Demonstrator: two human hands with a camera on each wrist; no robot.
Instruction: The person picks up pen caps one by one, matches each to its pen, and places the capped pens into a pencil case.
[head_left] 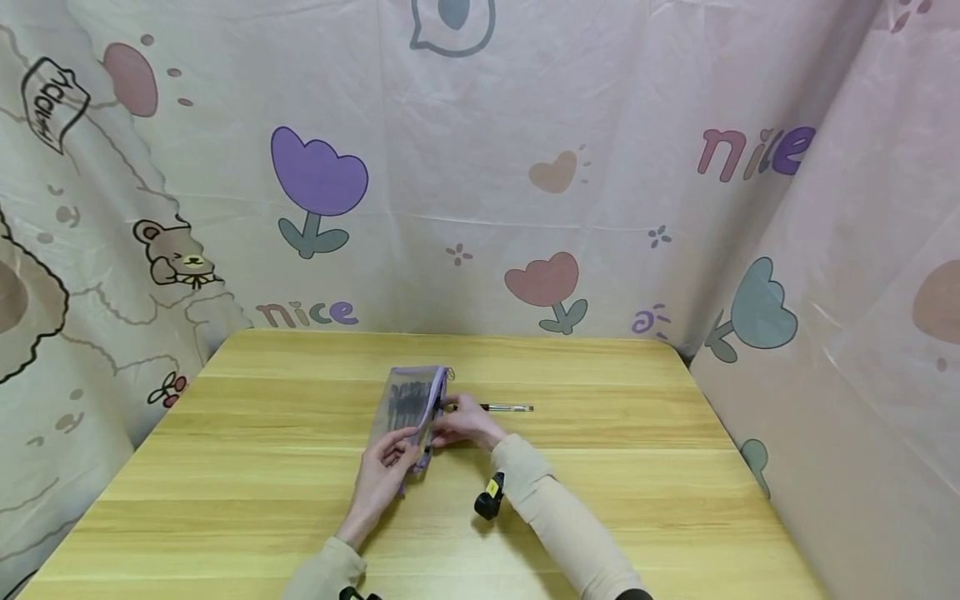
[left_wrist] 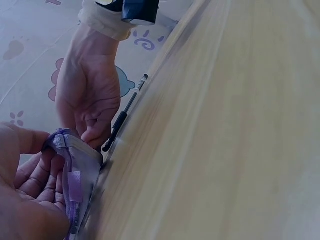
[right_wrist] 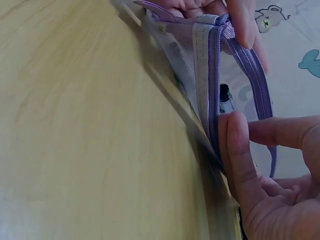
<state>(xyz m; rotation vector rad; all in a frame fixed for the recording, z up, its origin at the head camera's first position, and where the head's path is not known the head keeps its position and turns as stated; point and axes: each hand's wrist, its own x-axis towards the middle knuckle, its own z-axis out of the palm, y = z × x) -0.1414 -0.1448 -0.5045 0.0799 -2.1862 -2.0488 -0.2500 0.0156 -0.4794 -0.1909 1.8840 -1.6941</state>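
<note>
A see-through mesh pencil pouch [head_left: 382, 412] with purple zip edging lies on the table, several dark pens showing through it. My left hand [head_left: 386, 467] pinches the pouch's edge near its close end. In the right wrist view the zip [right_wrist: 214, 90] gapes, its two purple edges apart. My right hand [head_left: 465, 422] is at that opening, thumb and forefinger together. A black-ended pen [right_wrist: 226, 97] shows between the zip edges, right at those fingertips, and looks pinched there; its other end is hidden. Another pen [head_left: 512, 407] lies just beyond my right hand.
The wood-grain table [head_left: 637, 492] spreads around the pouch. A patterned cloth [head_left: 450, 167] hangs behind it and at both sides. A small black device [head_left: 489, 496] sits at my right wrist.
</note>
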